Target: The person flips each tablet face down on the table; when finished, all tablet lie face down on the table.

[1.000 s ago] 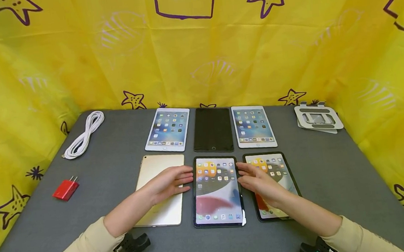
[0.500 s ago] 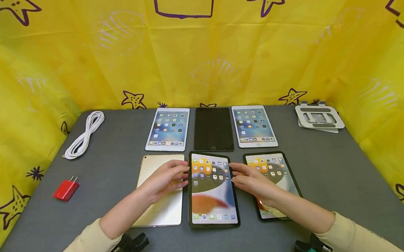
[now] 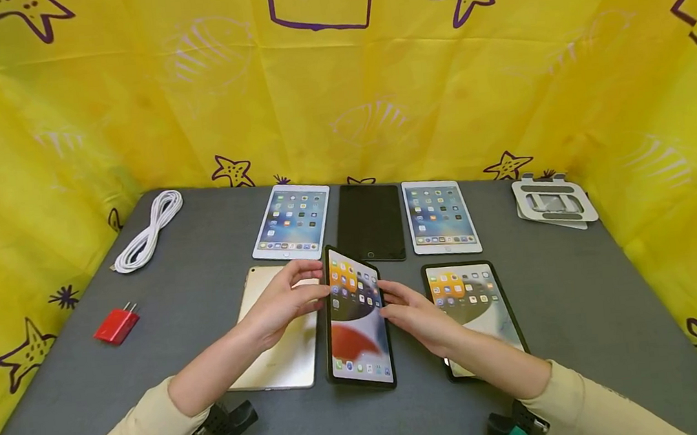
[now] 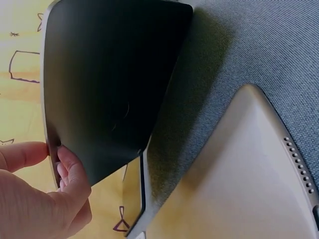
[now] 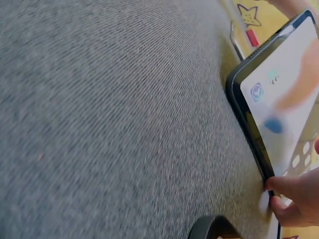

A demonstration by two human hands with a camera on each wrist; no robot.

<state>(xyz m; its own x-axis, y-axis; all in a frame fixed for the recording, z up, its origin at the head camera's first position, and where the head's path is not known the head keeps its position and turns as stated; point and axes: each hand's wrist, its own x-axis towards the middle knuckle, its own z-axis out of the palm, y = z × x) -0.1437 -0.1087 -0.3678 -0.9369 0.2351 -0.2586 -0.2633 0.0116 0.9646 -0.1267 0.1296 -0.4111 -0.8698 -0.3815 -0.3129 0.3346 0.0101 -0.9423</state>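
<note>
A black-framed tablet [image 3: 358, 327] with its screen lit stands tilted above the front middle of the table, left edge raised, right edge low. My left hand [image 3: 281, 303] pinches the raised edge between thumb and fingers. In the left wrist view, that hand [image 4: 45, 189] grips beside the tablet's dark back [image 4: 109, 74]. My right hand [image 3: 422, 318] holds the low right edge by its fingertips; the right wrist view shows finger and thumb at the tablet's rim [image 5: 254, 144]. Under my left hand lies a gold tablet [image 3: 283, 361], back up. Another black-framed tablet [image 3: 474, 296] lies right, partly behind my right forearm.
Behind are a white tablet [image 3: 293, 222], a dark-screened black tablet [image 3: 370, 219] and a second white tablet [image 3: 442, 216]. A coiled white cable [image 3: 149, 231] and red charger plug [image 3: 117, 326] lie left. A folded stand [image 3: 554, 201] sits at the back right of the grey table [image 3: 580, 308].
The middle tablet has gone from lying flat to tilted, its left edge lifting and its screen turning to the right. My right hand has moved left with the tablet's right edge.
</note>
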